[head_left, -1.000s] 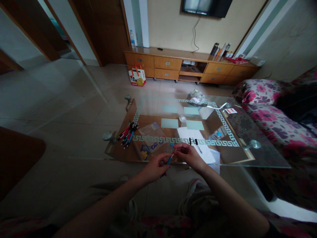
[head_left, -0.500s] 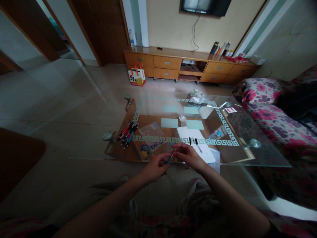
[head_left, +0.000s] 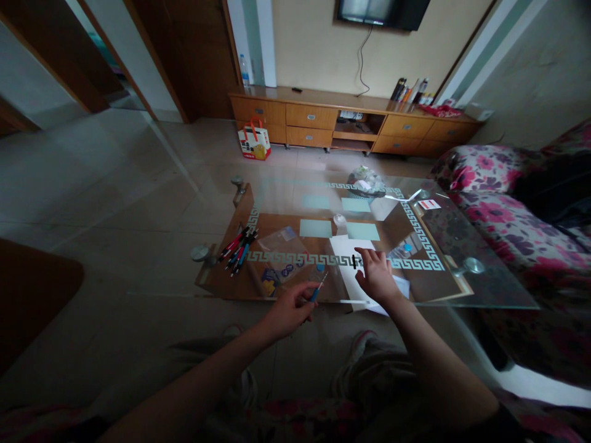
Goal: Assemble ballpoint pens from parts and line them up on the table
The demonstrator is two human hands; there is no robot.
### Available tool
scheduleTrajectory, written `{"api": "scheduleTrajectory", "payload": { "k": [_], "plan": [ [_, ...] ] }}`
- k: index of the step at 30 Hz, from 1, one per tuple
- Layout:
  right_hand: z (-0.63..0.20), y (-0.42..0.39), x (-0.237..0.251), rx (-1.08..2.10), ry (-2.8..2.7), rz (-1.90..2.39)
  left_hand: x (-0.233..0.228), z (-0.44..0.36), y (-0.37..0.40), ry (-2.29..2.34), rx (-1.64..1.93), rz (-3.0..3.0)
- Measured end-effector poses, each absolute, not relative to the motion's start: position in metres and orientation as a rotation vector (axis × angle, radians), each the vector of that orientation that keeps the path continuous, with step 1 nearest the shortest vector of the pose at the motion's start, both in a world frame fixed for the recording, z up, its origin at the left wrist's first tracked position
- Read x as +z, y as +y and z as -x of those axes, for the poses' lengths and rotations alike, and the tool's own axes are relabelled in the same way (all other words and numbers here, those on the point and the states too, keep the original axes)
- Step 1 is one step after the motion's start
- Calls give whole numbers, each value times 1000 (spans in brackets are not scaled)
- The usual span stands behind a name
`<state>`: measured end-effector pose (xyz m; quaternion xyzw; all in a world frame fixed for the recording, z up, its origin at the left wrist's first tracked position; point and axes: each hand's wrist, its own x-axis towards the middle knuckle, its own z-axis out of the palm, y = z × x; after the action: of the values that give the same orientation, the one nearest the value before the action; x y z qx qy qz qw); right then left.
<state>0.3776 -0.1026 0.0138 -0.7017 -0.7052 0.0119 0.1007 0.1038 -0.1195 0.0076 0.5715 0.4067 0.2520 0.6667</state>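
Item 1: your left hand (head_left: 292, 306), fingers curled closed around a blue pen (head_left: 314, 294), whose thin pale end points up and away from you; both are at the near edge of the glass table (head_left: 498, 289), about midway along.

Item 2: your right hand (head_left: 378, 277), thumb and forefinger parted wide, the other fingers loosely bent. It appears to grip nothing; contact with the small black piece (head_left: 354, 261) just beside its fingertips, you cannot tell.

Item 3: white paper (head_left: 342, 249), 1 part visible beneath that hand, reaching toward the near edge.

Item 4: loose pens (head_left: 237, 251), black, red and blue, heaped toward the table's left edge.

Item 5: clear plastic bag (head_left: 279, 246), between the pens and the paper.

Item 6: red-and-white card (head_left: 429, 204), near the right edge.

Item 7: filled basket (head_left: 366, 183), by the far edge.
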Motion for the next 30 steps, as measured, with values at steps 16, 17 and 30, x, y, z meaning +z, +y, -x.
{"api": "scheduleTrajectory", "payload": {
  "k": [16,17,30],
  "plan": [
    [-369,-100,1,-1,-2187,2104,8,-104,-119,908,584,-1260],
    [-368,-100,2,6,-2188,2103,8,-104,-119,906,589,-1259],
    [-374,-101,4,15,-2326,2071,6,-104,-118,902,589,-1277]
  ]
}}
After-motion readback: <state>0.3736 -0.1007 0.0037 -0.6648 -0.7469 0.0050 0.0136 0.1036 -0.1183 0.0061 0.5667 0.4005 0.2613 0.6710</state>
